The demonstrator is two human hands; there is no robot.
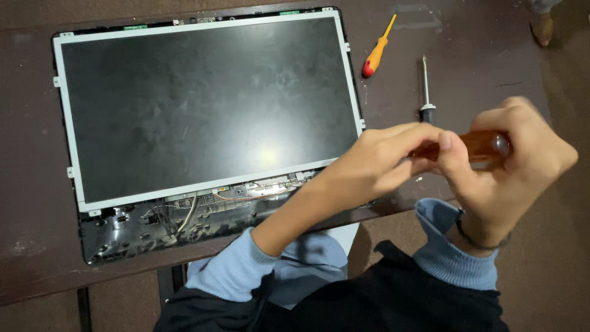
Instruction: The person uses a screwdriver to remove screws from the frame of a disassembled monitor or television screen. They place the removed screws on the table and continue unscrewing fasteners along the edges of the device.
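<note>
My left hand point(375, 163) and my right hand point(522, 166) are raised above the table's near right edge, both on a screwdriver handle point(485, 144) of clear amber plastic held level. The left fingers pinch its left end and the right hand wraps its right end. Just beyond the left fingers a thin metal shaft with a black collar point(425, 86) lies on the table, its near end hidden by my fingers. I cannot tell whether it joins the handle. To the left lies a dismantled flat display point(203, 104), dark screen up in a pale metal frame.
A small screwdriver with a yellow and red handle point(376, 54) lies beyond the display's top right corner. Bare wires and black plastic point(184, 218) show along the display's near edge. The dark brown table point(473, 55) ends just before my blue sleeves.
</note>
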